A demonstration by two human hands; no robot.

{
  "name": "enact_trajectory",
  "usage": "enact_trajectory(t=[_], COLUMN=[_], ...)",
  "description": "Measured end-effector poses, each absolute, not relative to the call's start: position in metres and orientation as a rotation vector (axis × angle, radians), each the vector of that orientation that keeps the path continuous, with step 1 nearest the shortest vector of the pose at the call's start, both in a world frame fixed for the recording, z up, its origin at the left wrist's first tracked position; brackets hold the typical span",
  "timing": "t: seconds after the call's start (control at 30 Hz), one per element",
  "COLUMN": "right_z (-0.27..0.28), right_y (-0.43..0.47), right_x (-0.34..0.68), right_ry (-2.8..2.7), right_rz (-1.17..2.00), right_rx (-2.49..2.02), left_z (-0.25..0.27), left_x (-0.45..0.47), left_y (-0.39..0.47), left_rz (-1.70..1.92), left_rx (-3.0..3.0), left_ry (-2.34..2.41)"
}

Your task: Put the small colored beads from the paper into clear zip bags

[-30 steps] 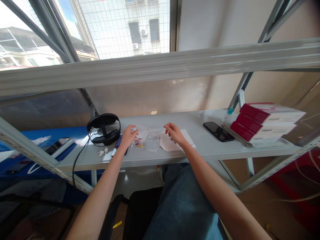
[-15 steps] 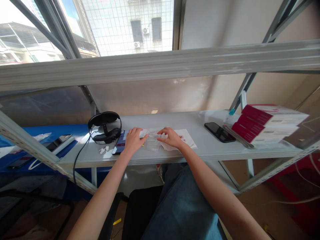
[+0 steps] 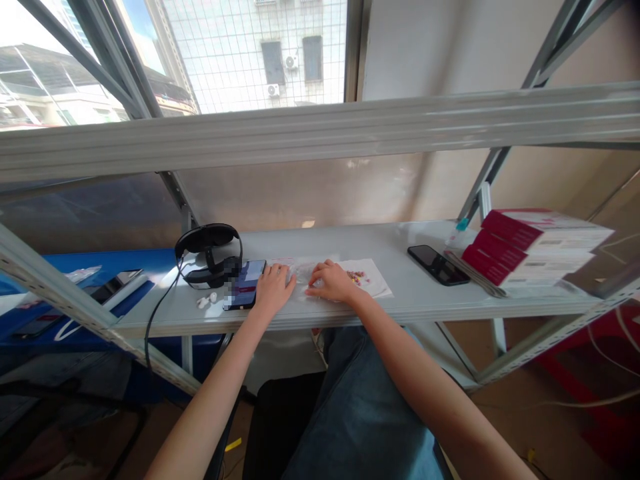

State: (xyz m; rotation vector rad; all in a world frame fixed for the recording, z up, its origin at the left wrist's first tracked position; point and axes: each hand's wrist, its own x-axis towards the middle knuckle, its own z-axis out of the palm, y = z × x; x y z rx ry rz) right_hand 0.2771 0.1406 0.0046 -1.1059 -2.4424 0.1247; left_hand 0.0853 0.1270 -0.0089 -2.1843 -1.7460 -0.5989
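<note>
My left hand [image 3: 273,288] lies over the left part of a crinkled clear plastic bag [image 3: 301,272], fingers stretched out and thumb apart. At the bag's right part, my right hand [image 3: 332,283] has its fingers curled towards the thumb with clear plastic between them; the fingertips are partly hidden. Small colourful beads [image 3: 358,277] lie on a white sheet of paper [image 3: 381,285] just right of that hand. A phone [image 3: 245,287] with a lit screen is beside my left hand, which covers its right edge.
A black headset [image 3: 210,257] with a cable and white earbuds [image 3: 207,299] sit left on the grey shelf [image 3: 380,241]. To the right are a black phone [image 3: 438,265] and stacked red-and-white boxes [image 3: 530,247]. A metal beam [image 3: 320,137] crosses above the hands.
Both hands have lowered onto the plastic, and my right hand has shifted slightly left with its fingers more curled. More of the beads and of the lit phone shows.
</note>
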Motion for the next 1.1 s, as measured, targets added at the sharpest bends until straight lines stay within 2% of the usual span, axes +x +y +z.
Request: enact_trajectory(t=[0.3,0.47,0.57,0.73,0.83,0.9,1.1], right_z=[0.006,0.010,0.016,0.023,0.023,0.022,0.022], right_y=[0.137,0.142,0.146,0.148,0.149,0.152,0.159], right_x=[0.272,0.280,0.289,0.296,0.299,0.304,0.318], right_ry=[-2.475,-2.267,-1.957,-1.414,-1.215,-1.119,-0.957], right_rz=[0.102,0.224,0.390,0.925,1.109,1.145,1.130], right_rx=[-1.015,-1.045,-1.085,-0.983,-0.892,-0.877,-0.896], left_z=[-0.009,-0.008,-0.002,0.015,0.021,0.020,0.002], left_x=[0.085,0.084,0.086,0.103,0.118,0.124,0.116], left_y=[0.127,0.125,0.121,0.124,0.128,0.128,0.111], left_rz=[-0.592,-0.648,-0.793,-1.139,-1.308,-1.249,-0.737], left_rx=[-2.178,-2.191,-2.161,-2.235,-2.318,-2.441,-2.774], left_ry=[-1.765,-1.774,-1.738,-1.554,-1.559,-1.563,-1.372])
